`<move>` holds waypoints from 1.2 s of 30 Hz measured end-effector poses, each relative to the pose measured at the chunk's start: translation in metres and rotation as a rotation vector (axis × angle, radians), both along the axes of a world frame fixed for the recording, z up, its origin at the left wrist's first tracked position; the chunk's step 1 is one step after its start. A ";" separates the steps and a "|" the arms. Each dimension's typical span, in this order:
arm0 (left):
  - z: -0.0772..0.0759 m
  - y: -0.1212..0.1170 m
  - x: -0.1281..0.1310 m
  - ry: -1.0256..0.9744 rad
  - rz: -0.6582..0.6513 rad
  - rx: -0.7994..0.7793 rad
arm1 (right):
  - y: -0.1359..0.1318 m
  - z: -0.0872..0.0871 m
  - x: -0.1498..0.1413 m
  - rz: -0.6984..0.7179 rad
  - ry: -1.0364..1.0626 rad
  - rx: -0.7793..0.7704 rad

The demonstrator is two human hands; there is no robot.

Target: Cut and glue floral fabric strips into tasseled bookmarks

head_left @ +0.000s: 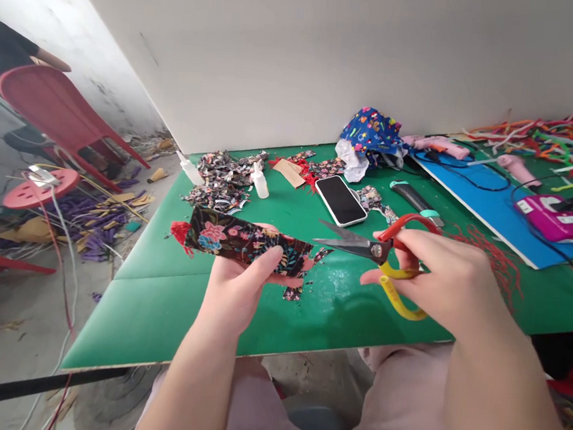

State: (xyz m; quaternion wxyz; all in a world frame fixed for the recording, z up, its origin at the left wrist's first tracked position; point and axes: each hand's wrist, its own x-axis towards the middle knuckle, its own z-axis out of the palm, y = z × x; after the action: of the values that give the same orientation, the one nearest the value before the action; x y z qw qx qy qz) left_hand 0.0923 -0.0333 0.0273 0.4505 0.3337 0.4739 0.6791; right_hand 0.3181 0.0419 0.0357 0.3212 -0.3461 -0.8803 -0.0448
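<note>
Green tabletop (148, 310) spreads below the grip. Floral cloth (229, 237) sits pinched in the left hand (234, 291), thumb on top; it looks light and floppy, best held flat near the scissors (376, 250), which gape in the right hand's curled grasp, their blades beside its end.

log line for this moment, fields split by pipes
left hand: holds floral cloth | right hand: holds scissors, blades open | phone: on table

Looks like a small craft workshop tbh, fabric scraps (222, 179) and glue bottles (260, 182) all over the green table (158, 304).
</note>
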 end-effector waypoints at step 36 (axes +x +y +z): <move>0.018 -0.007 0.020 -0.049 0.065 -0.013 | -0.010 -0.002 -0.017 -0.023 -0.131 0.102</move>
State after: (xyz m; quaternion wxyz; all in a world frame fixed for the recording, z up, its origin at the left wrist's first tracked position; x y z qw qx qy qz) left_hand 0.1118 -0.0401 0.0457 0.4417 0.2984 0.4776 0.6984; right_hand 0.3007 0.0323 0.0338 0.2796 -0.3357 -0.8920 -0.1156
